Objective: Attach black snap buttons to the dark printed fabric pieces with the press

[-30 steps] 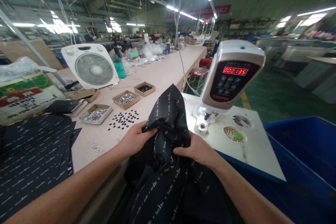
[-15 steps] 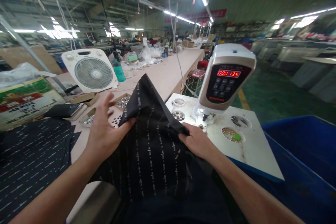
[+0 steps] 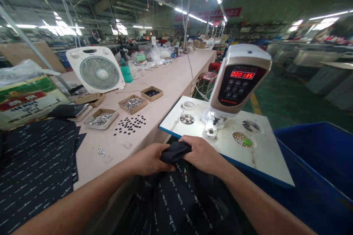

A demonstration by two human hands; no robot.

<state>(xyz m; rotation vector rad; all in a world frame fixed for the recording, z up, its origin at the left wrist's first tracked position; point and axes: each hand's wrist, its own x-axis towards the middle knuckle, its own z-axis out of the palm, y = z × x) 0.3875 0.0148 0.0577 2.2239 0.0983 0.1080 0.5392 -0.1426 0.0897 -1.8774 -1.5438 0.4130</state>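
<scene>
Black fabric with white lettering [image 3: 176,194] hangs over my lap, its top edge bunched between both hands. My left hand [image 3: 151,159] grips the bunched edge from the left, thumb on top. From the right, my right hand [image 3: 200,154] holds the same fold, close to the left one. Just beyond the hands stands a white press machine [image 3: 239,80] with a red display reading 000135, on a white board [image 3: 264,158] with round cups of small metal parts.
On the long table [image 3: 182,69] lie boxes of small parts [image 3: 132,103], scattered black caps [image 3: 131,125], a fan [image 3: 99,71] and more patterned fabric [image 3: 35,169]. A blue bin [image 3: 317,154] stands at the right.
The raised fabric has come down, uncovering the boxes and caps. My left hand has moved right and down, closing on the fabric beside my right hand.
</scene>
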